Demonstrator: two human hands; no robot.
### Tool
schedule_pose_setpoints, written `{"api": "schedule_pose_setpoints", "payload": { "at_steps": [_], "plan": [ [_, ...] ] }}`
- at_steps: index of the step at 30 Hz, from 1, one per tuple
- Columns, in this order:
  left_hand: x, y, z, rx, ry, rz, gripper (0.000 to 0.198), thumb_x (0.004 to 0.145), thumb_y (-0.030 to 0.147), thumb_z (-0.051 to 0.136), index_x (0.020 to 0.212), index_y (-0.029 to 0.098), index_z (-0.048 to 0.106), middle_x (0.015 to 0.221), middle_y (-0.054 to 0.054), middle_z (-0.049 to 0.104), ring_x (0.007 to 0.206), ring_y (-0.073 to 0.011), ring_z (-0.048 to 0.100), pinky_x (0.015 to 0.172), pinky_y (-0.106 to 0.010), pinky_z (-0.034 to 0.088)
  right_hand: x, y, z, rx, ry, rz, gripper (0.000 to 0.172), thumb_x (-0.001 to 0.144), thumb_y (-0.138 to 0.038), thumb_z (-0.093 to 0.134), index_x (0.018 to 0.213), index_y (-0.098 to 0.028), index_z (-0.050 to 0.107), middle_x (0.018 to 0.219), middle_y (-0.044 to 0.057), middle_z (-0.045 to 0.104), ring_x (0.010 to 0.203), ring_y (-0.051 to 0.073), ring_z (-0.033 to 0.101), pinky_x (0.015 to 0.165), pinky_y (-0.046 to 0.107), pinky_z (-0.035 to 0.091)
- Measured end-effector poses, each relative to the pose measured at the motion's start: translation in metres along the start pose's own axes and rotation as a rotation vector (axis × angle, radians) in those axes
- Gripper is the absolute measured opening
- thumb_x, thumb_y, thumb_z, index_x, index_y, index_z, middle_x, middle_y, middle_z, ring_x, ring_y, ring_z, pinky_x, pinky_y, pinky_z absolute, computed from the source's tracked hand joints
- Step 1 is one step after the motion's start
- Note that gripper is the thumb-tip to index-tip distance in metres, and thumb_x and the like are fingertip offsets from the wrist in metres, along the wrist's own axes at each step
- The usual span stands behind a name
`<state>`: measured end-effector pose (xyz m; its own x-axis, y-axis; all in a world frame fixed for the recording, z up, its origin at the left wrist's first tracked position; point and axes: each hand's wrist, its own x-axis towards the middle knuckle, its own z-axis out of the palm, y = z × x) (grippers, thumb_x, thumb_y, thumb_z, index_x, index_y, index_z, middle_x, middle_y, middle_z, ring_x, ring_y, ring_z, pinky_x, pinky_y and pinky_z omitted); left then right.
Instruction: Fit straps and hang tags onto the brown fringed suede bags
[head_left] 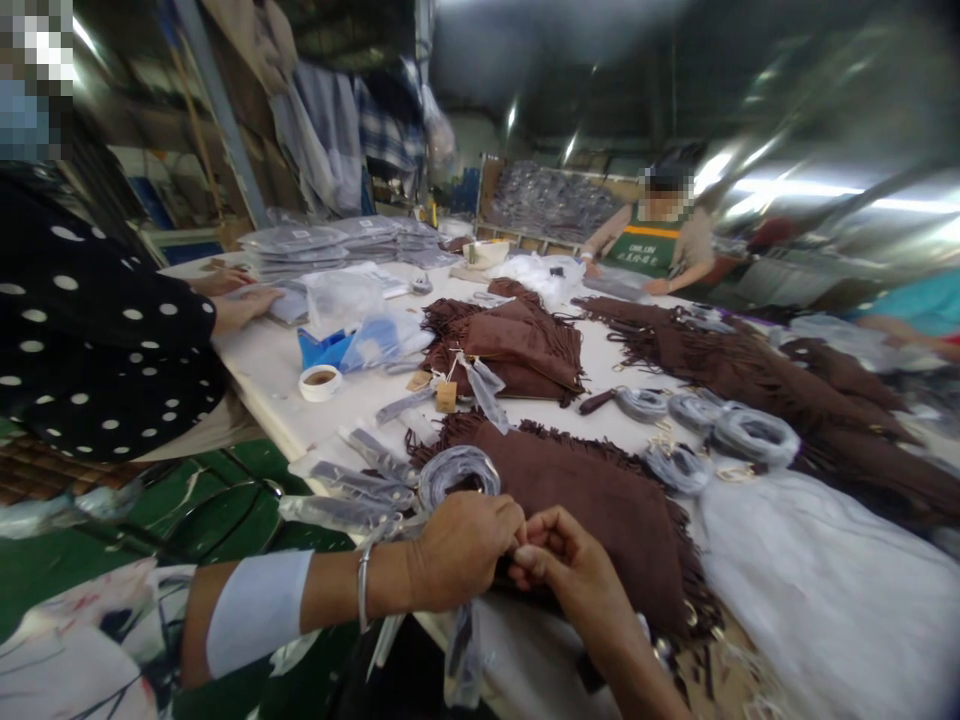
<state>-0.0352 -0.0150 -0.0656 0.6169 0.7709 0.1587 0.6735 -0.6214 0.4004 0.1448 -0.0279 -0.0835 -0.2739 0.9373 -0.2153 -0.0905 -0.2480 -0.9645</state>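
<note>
My left hand (466, 548) and my right hand (581, 575) meet at the near edge of a brown fringed bag (585, 500), fingertips pinched together. Whatever lies between the fingers is too small and covered to name. Just beyond my left hand is a coiled grey strap in plastic (459, 478), partly hidden by that hand. To its left, narrow plastic-wrapped pieces (352, 490) lie fanned out. Below my hands, another plastic-wrapped strip (463, 650) hangs at the table edge. Behind this bag lies a second brown fringed bag (517, 350) with a tan tag (446, 397).
A roll of tape (320, 382) stands beside a blue tape dispenser (326, 348). Several wrapped strap coils (754, 435) and white packing material (825, 570) lie to the right. One co-worker in polka dots (105, 330) is at the left, another in a green apron (642, 248) across the table.
</note>
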Motion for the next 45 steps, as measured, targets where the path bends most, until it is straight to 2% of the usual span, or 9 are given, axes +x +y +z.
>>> {"api": "schedule_pose_setpoints", "payload": {
  "at_steps": [5,10,15,22,34,45],
  "plan": [
    [0.000,-0.001,0.000,0.011,-0.042,-0.003,0.010,0.084,0.013,0.053,0.092,0.018,0.058,0.089,-0.004,0.064,0.077,-0.0193,0.059,0.069,-0.030,0.044,-0.001,-0.002,0.001,-0.034,0.001,0.003,0.032,0.068,-0.036,0.082,0.079,-0.019,0.057,0.063,-0.003,0.066,0.056,0.011,0.062,0.056,0.023,0.051],
    [0.000,0.000,-0.001,0.026,-0.053,0.028,0.010,0.087,0.013,0.050,0.095,0.017,0.056,0.091,-0.005,0.061,0.081,-0.0206,0.058,0.073,-0.032,0.045,0.000,-0.008,0.002,-0.027,0.023,0.078,0.038,0.059,-0.039,0.087,0.075,-0.019,0.059,0.063,-0.003,0.067,0.055,0.014,0.064,0.054,0.026,0.052],
    [-0.001,0.000,0.000,0.104,-0.057,0.069,0.013,0.085,0.010,0.048,0.095,0.016,0.055,0.091,-0.006,0.061,0.082,-0.0213,0.057,0.073,-0.032,0.045,0.000,-0.007,0.000,-0.019,-0.029,0.079,0.032,0.066,-0.036,0.083,0.078,-0.019,0.058,0.063,-0.004,0.067,0.055,0.012,0.065,0.056,0.024,0.053],
    [0.000,-0.004,0.003,0.119,-0.025,0.135,0.011,0.086,0.012,0.050,0.094,0.016,0.056,0.091,-0.004,0.064,0.080,-0.0196,0.059,0.072,-0.031,0.047,0.002,-0.009,-0.010,-0.011,-0.128,0.170,0.034,0.067,-0.034,0.084,0.082,-0.018,0.058,0.070,-0.002,0.071,0.063,0.011,0.068,0.063,0.023,0.056],
    [0.002,0.002,-0.002,0.216,-0.001,0.187,0.011,0.093,0.017,0.047,0.094,0.014,0.057,0.087,-0.005,0.065,0.076,-0.0205,0.061,0.062,-0.031,0.044,0.004,-0.009,-0.011,-0.060,-0.124,0.193,0.035,0.067,-0.034,0.085,0.083,-0.018,0.058,0.071,-0.001,0.073,0.063,0.012,0.069,0.063,0.022,0.057],
    [0.004,-0.002,0.001,0.165,-0.032,0.133,0.008,0.088,0.014,0.050,0.091,0.015,0.057,0.084,-0.005,0.065,0.073,-0.0194,0.062,0.060,-0.028,0.042,0.004,-0.008,-0.004,-0.021,-0.052,0.201,0.041,0.059,-0.035,0.088,0.080,-0.018,0.057,0.066,-0.001,0.071,0.060,0.012,0.069,0.060,0.023,0.057]
  ]
}}
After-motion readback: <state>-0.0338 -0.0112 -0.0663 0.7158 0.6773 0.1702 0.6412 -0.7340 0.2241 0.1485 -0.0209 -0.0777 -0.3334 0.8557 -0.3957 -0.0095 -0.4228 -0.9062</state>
